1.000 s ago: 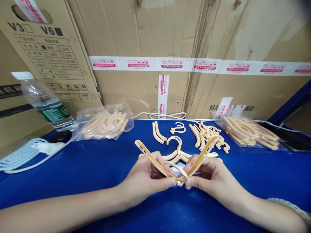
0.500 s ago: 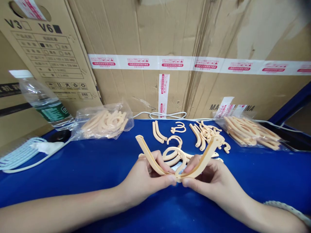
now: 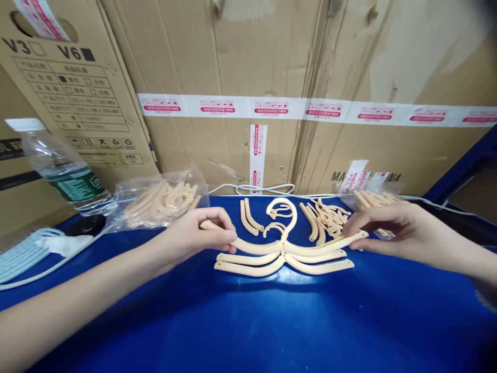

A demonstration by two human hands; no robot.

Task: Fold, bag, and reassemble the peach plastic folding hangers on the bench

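Note:
A beige plastic folding clothes hanger (image 3: 258,247) is spread wide, its hook pointing away from me. Its left arm end is pinched in my left hand (image 3: 212,230), thumb on top and fingers curled behind. The right arm end lies between the thumb and fingers of my right hand (image 3: 382,225). Just nearer to me are more spread hanger arms (image 3: 248,267) in two rows, lined up with the held one. Behind the held hanger's hook lie loose smaller hooks (image 3: 275,228), partly covered by it.
Two loose hanger arms (image 3: 250,217) and a pile of hanger parts (image 3: 328,217) lie at the back of the blue table (image 3: 233,326). Clear bags of parts (image 3: 159,202) flank them. A water bottle (image 3: 73,176), white cable (image 3: 252,189) and cardboard boxes (image 3: 233,62) stand behind.
The hanger's arms have gone from a raised V to spread nearly flat, and it has moved away from me to the other hangers. My hands have slid apart from its centre to its ends.

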